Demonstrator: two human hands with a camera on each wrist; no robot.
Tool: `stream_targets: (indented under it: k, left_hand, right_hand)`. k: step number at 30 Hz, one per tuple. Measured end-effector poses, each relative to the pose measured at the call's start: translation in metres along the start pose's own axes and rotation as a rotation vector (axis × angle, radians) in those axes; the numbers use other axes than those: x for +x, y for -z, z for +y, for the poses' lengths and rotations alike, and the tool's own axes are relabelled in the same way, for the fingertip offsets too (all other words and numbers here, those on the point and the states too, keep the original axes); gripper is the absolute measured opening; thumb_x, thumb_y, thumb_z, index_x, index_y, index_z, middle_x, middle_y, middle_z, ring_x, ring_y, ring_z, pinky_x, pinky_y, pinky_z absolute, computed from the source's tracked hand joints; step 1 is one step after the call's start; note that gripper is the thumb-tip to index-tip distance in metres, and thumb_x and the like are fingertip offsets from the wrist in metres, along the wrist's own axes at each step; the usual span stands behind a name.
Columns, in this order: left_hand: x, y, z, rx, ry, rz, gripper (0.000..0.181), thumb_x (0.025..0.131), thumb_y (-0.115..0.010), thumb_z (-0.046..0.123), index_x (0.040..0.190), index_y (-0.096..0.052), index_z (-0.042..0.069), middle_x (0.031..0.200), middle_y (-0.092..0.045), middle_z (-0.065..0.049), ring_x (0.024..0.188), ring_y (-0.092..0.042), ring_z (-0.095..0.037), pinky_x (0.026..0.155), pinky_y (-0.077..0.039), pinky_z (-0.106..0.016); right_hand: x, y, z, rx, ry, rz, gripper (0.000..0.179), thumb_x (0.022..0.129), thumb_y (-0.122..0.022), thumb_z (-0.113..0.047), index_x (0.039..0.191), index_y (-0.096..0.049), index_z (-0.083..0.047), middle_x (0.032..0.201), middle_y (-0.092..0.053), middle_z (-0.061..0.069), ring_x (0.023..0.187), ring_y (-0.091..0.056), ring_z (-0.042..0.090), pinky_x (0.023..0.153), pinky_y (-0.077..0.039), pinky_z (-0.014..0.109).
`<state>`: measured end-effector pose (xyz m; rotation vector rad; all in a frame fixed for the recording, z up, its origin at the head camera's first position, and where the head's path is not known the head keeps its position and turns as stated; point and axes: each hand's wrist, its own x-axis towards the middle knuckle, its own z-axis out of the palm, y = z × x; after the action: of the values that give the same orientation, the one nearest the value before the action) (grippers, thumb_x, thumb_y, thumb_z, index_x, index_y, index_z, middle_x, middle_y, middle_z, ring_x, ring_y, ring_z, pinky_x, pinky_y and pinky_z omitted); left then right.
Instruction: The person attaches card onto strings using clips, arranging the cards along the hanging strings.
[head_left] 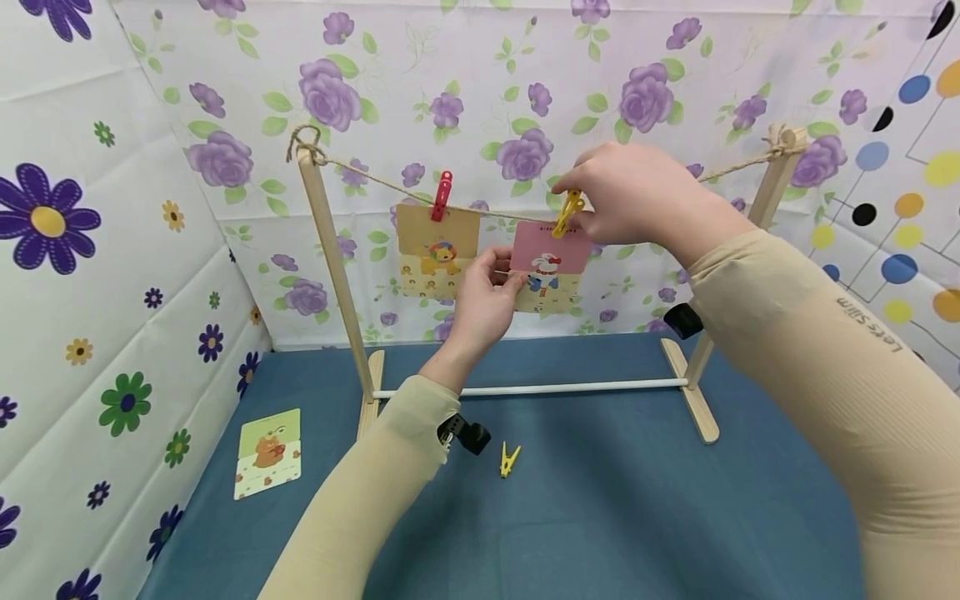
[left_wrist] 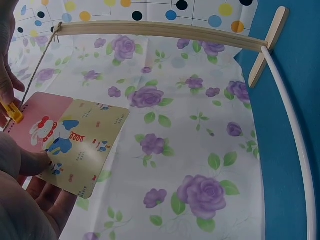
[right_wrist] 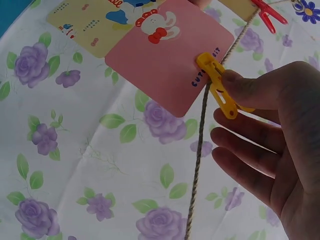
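My left hand (head_left: 483,296) pinches the left edge of a pink-and-cream card (head_left: 551,265) printed with a white rabbit, thumb in front and fingers behind. At the card's top edge my right hand (head_left: 626,196) holds a yellow clothespin (head_left: 567,214) between thumb and fingers. In the right wrist view the clothespin's (right_wrist: 217,82) tip lies over the card's lettered edge, right at the twine (right_wrist: 200,145). Left of this card, a tan lion card (head_left: 438,258) hangs from the twine under a red clothespin (head_left: 442,197).
Wooden posts (head_left: 330,258) carry the twine, with a white rod (head_left: 573,388) joining them low down. On the blue tabletop (head_left: 585,517) lie another yellow clothespin (head_left: 509,460) and a bear card (head_left: 268,452). Flowered cloth (head_left: 450,83) stands behind.
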<state>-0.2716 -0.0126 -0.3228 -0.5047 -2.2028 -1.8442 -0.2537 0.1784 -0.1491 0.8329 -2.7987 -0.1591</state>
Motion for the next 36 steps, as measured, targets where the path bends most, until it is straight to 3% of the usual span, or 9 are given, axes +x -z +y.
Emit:
stream_targets:
  k: [9, 14, 23, 30, 36]
  left_hand:
    - [-0.002, -0.003, -0.001, -0.029, -0.005, 0.017, 0.025, 0.107, -0.067, 0.009, 0.132, -0.065, 0.007, 0.118, -0.069, -0.007, 0.102, -0.065, -0.022, 0.082, -0.054, -0.034]
    - [-0.002, -0.005, 0.000, -0.057, -0.005, 0.031, 0.028, 0.107, -0.067, 0.008, 0.135, -0.063, 0.007, 0.120, -0.068, -0.008, 0.102, -0.065, -0.022, 0.082, -0.054, -0.033]
    - [-0.005, -0.007, -0.003, -0.118, -0.021, 0.057, 0.029, 0.107, -0.065, 0.005, 0.136, -0.060, 0.008, 0.117, -0.065, -0.009, 0.102, -0.067, -0.022, 0.085, -0.054, -0.033]
    - [-0.006, -0.008, -0.007, -0.143, -0.047, 0.073, 0.029, 0.108, -0.064, 0.004, 0.136, -0.059, 0.007, 0.118, -0.063, -0.010, 0.105, -0.065, -0.023, 0.089, -0.054, -0.036]
    - [-0.010, -0.007, -0.008, -0.152, -0.062, 0.085, 0.030, 0.108, -0.064, 0.005, 0.137, -0.058, 0.004, 0.126, -0.063, -0.011, 0.115, -0.063, -0.023, 0.100, -0.054, -0.038]
  right_hand:
    - [-0.010, -0.012, 0.011, 0.112, -0.050, 0.087, 0.056, 0.100, -0.076, -0.022, 0.152, -0.060, -0.009, 0.132, -0.069, 0.017, 0.113, -0.066, 0.037, 0.094, -0.054, 0.057]
    - [-0.015, -0.021, 0.018, 0.165, -0.062, 0.184, 0.059, 0.099, -0.077, -0.020, 0.154, -0.058, -0.009, 0.137, -0.068, 0.018, 0.118, -0.064, 0.040, 0.100, -0.052, 0.060]
    - [-0.030, -0.044, 0.017, 0.204, -0.034, 0.469, 0.056, 0.098, -0.077, -0.011, 0.151, -0.062, -0.009, 0.138, -0.067, 0.017, 0.130, -0.058, 0.041, 0.107, -0.049, 0.057]
    - [-0.043, -0.069, 0.007, 0.263, 0.017, 0.721, 0.048, 0.096, -0.076, -0.005, 0.143, -0.069, -0.007, 0.132, -0.069, 0.017, 0.121, -0.061, 0.039, 0.104, -0.049, 0.054]
    - [-0.056, -0.095, 0.000, 0.308, 0.037, 0.836, 0.042, 0.098, -0.072, -0.005, 0.140, -0.071, -0.006, 0.132, -0.070, 0.016, 0.121, -0.062, 0.039, 0.101, -0.049, 0.056]
